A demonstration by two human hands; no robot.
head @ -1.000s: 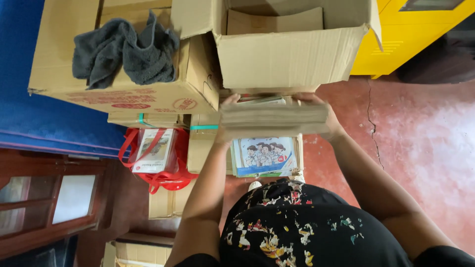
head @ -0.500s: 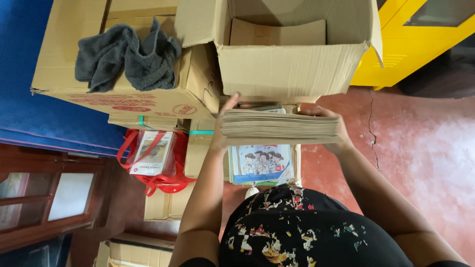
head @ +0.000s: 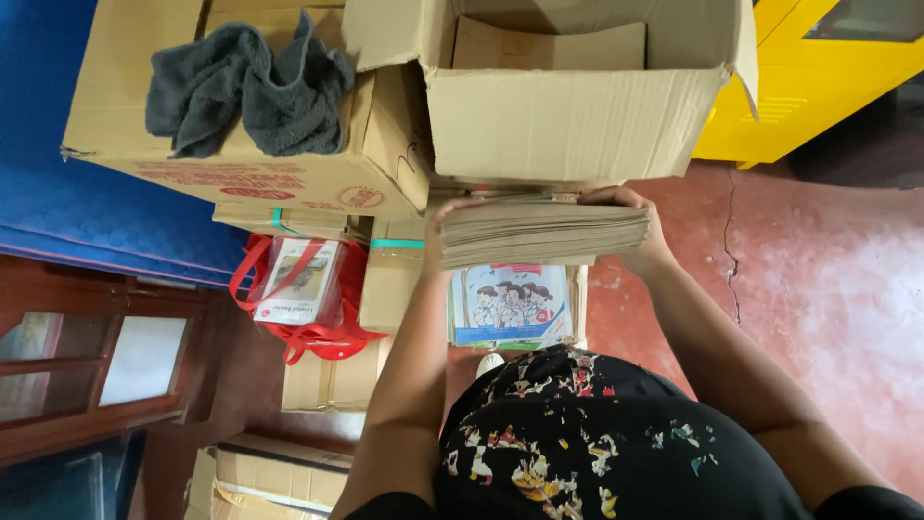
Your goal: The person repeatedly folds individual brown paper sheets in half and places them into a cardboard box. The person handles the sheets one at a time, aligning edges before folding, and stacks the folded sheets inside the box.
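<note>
An open cardboard box (head: 568, 116) stands at the top of the view with its flaps spread; a loose sheet of brown cardboard leans against its far wall, and what else lies inside cannot be seen. To its left a larger closed carton (head: 241, 144) carries a crumpled grey towel (head: 245, 91) on its lid and rests on smaller taped boxes. Below that, a red bag (head: 308, 299) holds a booklet wrapped in clear plastic. Under the person's arms another open box (head: 510, 308) holds illustrated books with cartoon children on the top cover. The stack of thin books (head: 544, 231), its brownish page edges facing the camera, is held level in the air just below the front wall of the open cardboard box and directly above the box of illustrated books. The left hand (head: 445, 231) grips the stack's left end, with the thumb on top. The right hand (head: 630, 217) clasps the right end, with the fingers curled over the top edge. A yellow cabinet (head: 818, 77) stands on the red floor (head: 818, 289) to the right.
</note>
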